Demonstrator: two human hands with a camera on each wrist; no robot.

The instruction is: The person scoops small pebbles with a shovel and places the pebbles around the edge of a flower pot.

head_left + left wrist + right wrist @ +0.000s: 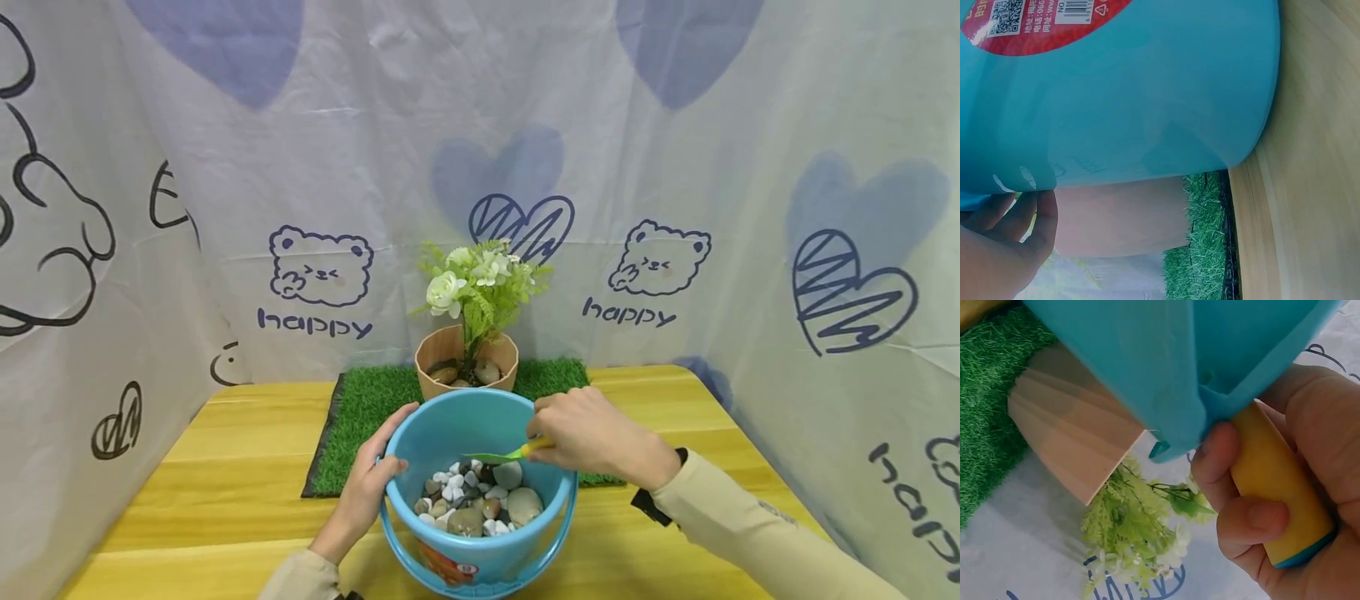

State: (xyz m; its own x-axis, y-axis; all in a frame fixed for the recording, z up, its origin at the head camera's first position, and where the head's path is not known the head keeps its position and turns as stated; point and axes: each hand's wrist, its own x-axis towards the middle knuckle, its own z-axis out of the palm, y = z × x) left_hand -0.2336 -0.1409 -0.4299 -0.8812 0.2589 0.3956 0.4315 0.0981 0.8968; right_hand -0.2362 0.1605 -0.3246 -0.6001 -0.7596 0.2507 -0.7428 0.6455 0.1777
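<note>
A light blue bucket [457, 421] stands at the table's front with several white, grey and brown stones [467, 522] inside. My left hand [367, 479] holds its left rim, thumb over the edge and fingers against the outside wall, as the left wrist view also shows. At the right rim, my right hand [585, 429] grips the yellow handle [1282, 487] of a small trowel. Its green blade [491, 457] points left inside the bucket, just above the stones. In the right wrist view the bucket wall hides the blade.
Behind the bucket, a peach-coloured pot [429, 354] with stones and white-flowered greenery [487, 283] stands on an artificial grass mat [375, 396]. Wood-patterned table surface [225, 467] lies around it. Printed cloth [390, 167] hangs at the back and sides. The bucket's handle [558, 542] hangs down in front.
</note>
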